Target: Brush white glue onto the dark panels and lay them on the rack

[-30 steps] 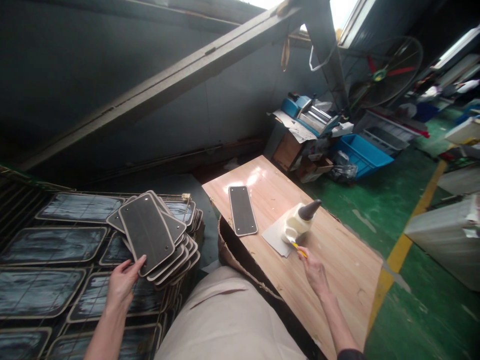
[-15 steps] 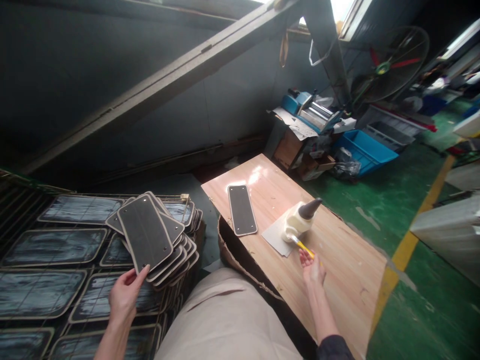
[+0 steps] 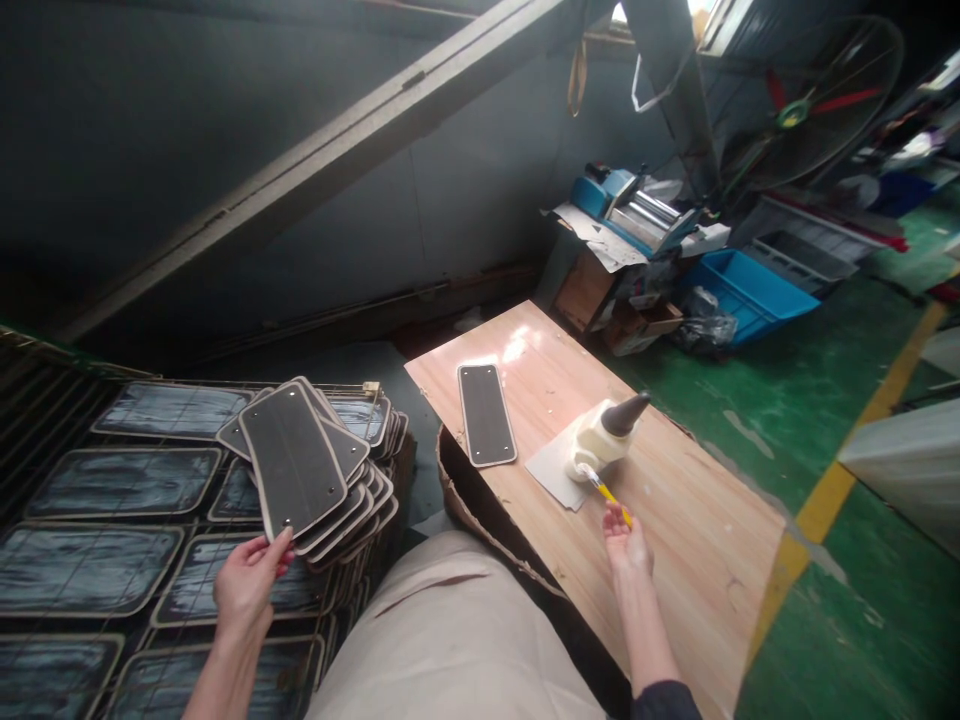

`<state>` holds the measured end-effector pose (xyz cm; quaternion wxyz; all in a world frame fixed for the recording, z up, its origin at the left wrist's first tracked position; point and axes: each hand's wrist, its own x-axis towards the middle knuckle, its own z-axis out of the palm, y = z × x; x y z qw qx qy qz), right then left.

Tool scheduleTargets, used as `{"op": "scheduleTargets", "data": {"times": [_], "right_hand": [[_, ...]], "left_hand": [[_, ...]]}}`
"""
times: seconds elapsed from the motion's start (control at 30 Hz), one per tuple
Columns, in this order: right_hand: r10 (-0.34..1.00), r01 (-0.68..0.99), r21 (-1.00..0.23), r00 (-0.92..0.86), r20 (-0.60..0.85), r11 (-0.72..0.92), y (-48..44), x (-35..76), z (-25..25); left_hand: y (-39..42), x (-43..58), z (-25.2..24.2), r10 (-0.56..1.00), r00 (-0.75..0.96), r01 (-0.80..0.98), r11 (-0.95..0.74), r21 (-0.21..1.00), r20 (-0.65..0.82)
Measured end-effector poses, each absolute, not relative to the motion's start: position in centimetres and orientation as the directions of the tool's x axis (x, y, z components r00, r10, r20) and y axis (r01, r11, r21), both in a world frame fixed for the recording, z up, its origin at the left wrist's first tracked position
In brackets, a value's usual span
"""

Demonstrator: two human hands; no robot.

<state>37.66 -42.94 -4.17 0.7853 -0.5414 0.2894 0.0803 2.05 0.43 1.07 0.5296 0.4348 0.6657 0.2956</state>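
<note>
My left hand pinches the near corner of a dark, light-edged rectangular panel between thumb and fingers. This panel lies on top of a fanned stack of similar panels, with small holes or studs at its corners. On the wooden board, my right hand is closed on the end of a yellow-handled brush. The brush tip is at an opening in the side of a cream plastic bottle with a dark cone-shaped cap; the bristles are hidden. Another panel lies flat beside the bottle.
The wooden board rests on a cardboard box, with a grey card under the bottle. At left, panels with streaky whitish surfaces lie on wire racks. Farther back are a blue roller machine, a blue crate and a large fan.
The view has shifted slightly. The top panel has turned a little on the stack, with my left hand still at its corner. The brush remains at the bottle, and my right hand has barely moved.
</note>
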Motion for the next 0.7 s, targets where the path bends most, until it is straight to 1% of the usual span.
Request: {"op": "scheduleTargets", "data": {"times": [0.13,0.23,0.3,0.37,0.43,0.47,0.5,0.57,0.63,0.67,0.7], "right_hand": [[-0.218,-0.433,-0.822,0.82,-0.53,0.369,-43.7,36.9,-4.3],[-0.255,-0.407,-0.847,0.828,-0.5,0.341,-44.6,36.0,-3.2],[-0.27,-0.369,-0.884,0.854,-0.444,0.286,-44.6,35.4,-1.9],[-0.25,-0.3,-0.942,0.91,-0.33,0.152,-44.0,35.2,-0.5],[-0.16,-0.188,-0.98,0.971,-0.175,-0.068,-43.0,35.1,0.8],[-0.092,-0.114,-0.974,0.991,-0.097,-0.197,-42.6,35.2,1.2],[-0.006,-0.024,-0.943,1.0,-0.024,-0.331,-42.2,35.3,1.5],[0.195,0.179,-0.813,0.977,0.082,-0.554,-41.8,35.5,1.7],[0.369,0.338,-0.672,0.924,0.102,-0.659,-42.0,35.5,1.6],[0.426,0.379,-0.632,0.901,0.085,-0.676,-42.2,35.3,1.5],[0.455,0.393,-0.619,0.888,0.064,-0.68,-42.4,35.0,1.5]], "left_hand": [[0.3,2.1,1.8,0.882,0.022,0.196,0.458,0.867,-0.471],[0.2,2.1,2.3,0.875,0.046,0.148,0.471,0.87,-0.482],[0.2,2.1,2.7,0.869,0.087,0.111,0.478,0.871,-0.488],[0.1,2.1,3.1,0.862,0.137,0.054,0.486,0.872,-0.489],[0.0,2.3,3.5,0.854,0.188,-0.005,0.495,0.869,-0.486],[-0.1,2.3,3.6,0.849,0.215,-0.035,0.501,0.865,-0.483],[-0.1,2.4,3.7,0.841,0.24,-0.058,0.51,0.858,-0.484],[-0.1,2.5,3.4,0.822,0.263,-0.067,0.537,0.841,-0.504],[-0.2,2.4,2.7,0.808,0.233,-0.025,0.561,0.827,-0.541],[-0.3,2.3,2.4,0.802,0.215,0.005,0.569,0.822,-0.557],[-0.5,2.2,2.1,0.799,0.204,0.029,0.573,0.819,-0.566]]}}
